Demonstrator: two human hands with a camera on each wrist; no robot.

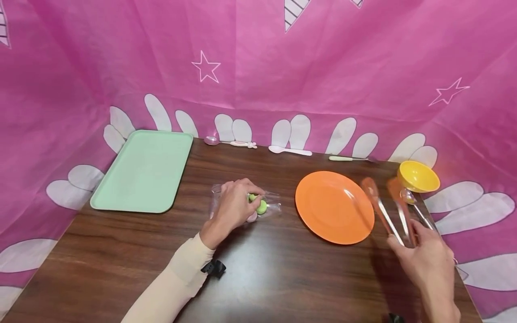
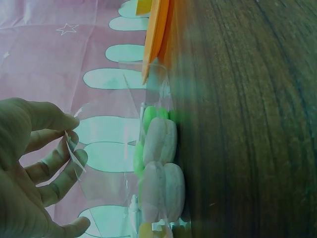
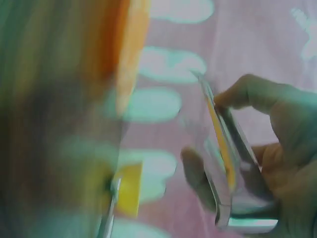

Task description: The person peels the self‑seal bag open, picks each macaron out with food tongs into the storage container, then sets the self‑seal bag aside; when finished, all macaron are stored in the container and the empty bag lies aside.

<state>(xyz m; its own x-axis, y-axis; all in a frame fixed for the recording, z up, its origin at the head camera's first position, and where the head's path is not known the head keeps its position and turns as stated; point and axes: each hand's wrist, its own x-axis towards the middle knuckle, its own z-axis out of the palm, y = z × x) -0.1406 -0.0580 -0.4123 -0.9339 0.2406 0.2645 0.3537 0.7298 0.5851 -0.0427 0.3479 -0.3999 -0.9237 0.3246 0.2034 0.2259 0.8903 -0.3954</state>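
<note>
My left hand (image 1: 234, 201) pinches a thin edge of a clear plastic package (image 1: 274, 207) on the table. Green macarons (image 1: 261, 207) and pale pinkish macarons (image 2: 161, 141) lie inside it; the hand covers part of them in the head view. On the right, my right hand (image 1: 430, 258) holds a pair of tongs (image 1: 388, 217) by its metal arms. The orange tips of the tongs are spread apart, pointing away from me, above the table between the orange plate and the metal spoon.
An orange plate (image 1: 333, 206) lies left of the tongs. Beyond them stand a yellow bowl (image 1: 422, 177) and a metal spoon (image 1: 409, 196). At the left is a green tray (image 1: 143, 172). Along the back edge lie a pink spoon (image 1: 238, 144), a white spoon (image 1: 292, 150) and a green-handled utensil (image 1: 343, 158).
</note>
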